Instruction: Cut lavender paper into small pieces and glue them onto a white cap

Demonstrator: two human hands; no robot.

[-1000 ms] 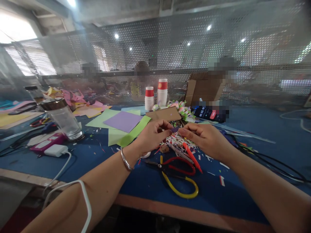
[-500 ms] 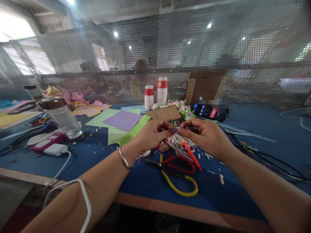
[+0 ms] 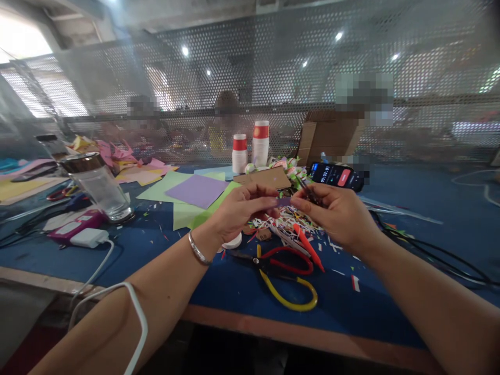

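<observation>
At the far left, daylight is let in past a perforated screen (image 3: 281, 57), by which the back of the blue-topped bench (image 3: 164, 276) is closed off. A lidded glass (image 3: 102, 190) is set behind a magenta power block (image 3: 76, 229), with loose pink paper (image 3: 115, 151) strewn beyond. Green sheets are partly covered by a purple sheet (image 3: 197, 190). One end of a small purple strip (image 3: 284, 201) is pinched in the fingers of the left hand (image 3: 244, 207), above shredded scraps and scissors (image 3: 287, 271); two stacks of paper cups (image 3: 260, 148) are stood behind. The other end is pinched by the right hand (image 3: 332, 211), in whose fingers a slim dark tool (image 3: 303, 185) is also held. Farther right, a lit phone (image 3: 332, 176) and black cables (image 3: 433, 255) are laid.
</observation>
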